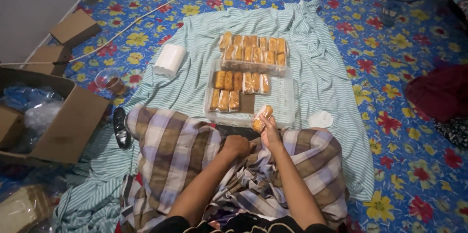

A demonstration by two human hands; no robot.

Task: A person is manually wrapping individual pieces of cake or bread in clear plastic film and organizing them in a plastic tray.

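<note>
Holding wrapped pastry (262, 118) pinched in my right hand (271, 135) just above clear tray (285, 101); my left hand (237, 145) fisted, empty-looking, resting on plaid cloth (175, 150).

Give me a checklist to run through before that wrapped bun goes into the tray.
1. Right hand grips the wrapped bun: ok.
2. Left hand is free: cannot tell, it rests fisted on the checked cloth.
3. Clear tray has bare space in its near row: ok.
4. Buns already laid lie in tidy rows: ok.
5. Cup stands apart from the tray: ok.
</note>
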